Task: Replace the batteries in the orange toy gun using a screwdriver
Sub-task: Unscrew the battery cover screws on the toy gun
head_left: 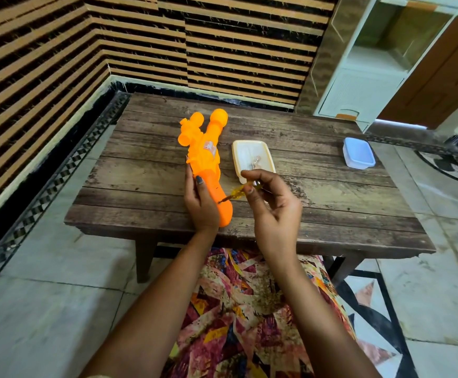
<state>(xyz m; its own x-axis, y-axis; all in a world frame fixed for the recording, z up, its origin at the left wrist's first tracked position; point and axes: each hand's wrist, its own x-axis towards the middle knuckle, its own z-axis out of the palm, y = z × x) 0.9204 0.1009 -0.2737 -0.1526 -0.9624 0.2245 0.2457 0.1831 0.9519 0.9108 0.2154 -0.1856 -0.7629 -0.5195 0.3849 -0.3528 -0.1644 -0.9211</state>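
Single view: head-worn, wide-angle | faces forward and steeply down | at arm's length above the table (317,192)

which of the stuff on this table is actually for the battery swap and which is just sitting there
In use:
orange toy gun, held by left hand
screwdriver, pinched by right hand, tip at the gun's grip

Lying about:
blue-lidded box, at the right edge of the table
cream tray, small bits inside, unclear what
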